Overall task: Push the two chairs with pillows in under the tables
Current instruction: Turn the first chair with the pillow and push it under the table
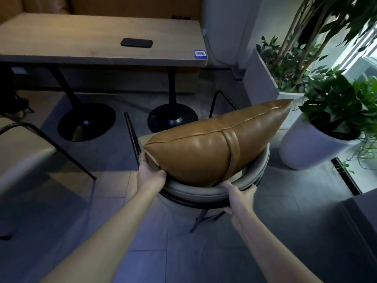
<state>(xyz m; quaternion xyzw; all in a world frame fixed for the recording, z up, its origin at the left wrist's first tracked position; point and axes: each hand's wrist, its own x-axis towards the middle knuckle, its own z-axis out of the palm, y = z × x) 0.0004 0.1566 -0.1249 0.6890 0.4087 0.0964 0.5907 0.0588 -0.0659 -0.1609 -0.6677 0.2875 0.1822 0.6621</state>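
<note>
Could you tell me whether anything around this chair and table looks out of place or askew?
The tan pillow lies tilted across the chair, its right corner jutting past the backrest toward the white planter. The chair stands clear of the table, not tucked in. A dark phone lies on the tabletop.

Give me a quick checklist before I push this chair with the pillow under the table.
1. Left hand grips the chair back: ok.
2. Right hand grips the chair back: ok.
3. Pillow stays seated: cannot tell, it leans tilted against the back.
4. Floor between chair and table: ok, nothing loose in view.
5. Table base ahead of the chair legs: not ok, likely in the way.
6. White pot at the right: ok, apart from the chair.
</note>
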